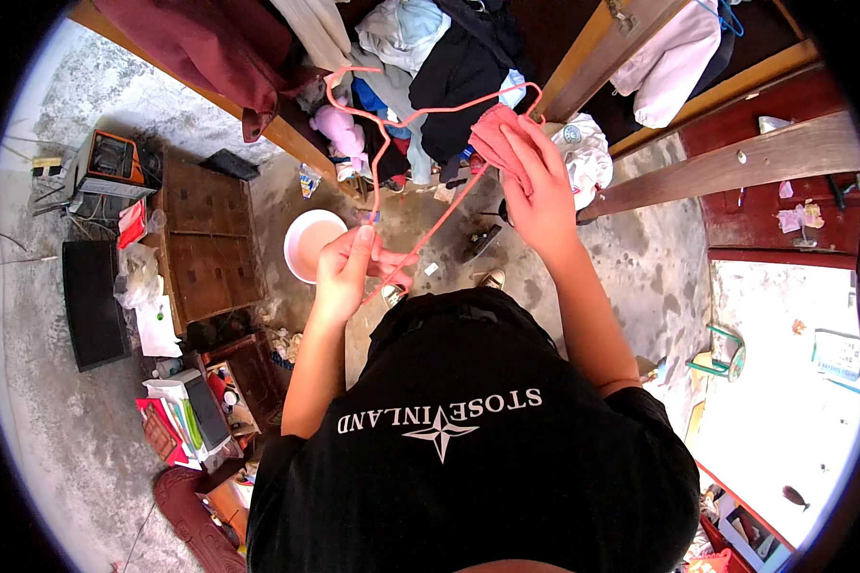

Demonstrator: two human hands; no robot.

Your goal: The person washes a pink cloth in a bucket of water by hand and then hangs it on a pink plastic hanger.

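My left hand (347,268) grips a coral-pink clothes hanger (378,172), with the fingers spread around its lower end. The hanger is tilted in front of my body, its hook to the upper left. My right hand (541,190) presses a folded pink cloth (498,140) against the hanger's right end. Part of the hanger is hidden behind the cloth and fingers. On the floor beyond my left hand stands a white bucket (294,247) holding cloudy liquid, partly covered by that hand.
Ahead is an open wooden wardrobe (573,57) with piled clothes (466,79) and a pink plush toy (340,132). A wooden cabinet (208,243) and a black monitor (94,304) are at left. On the right, a wooden bar (688,168) juts out above the wet-spotted floor (616,236).
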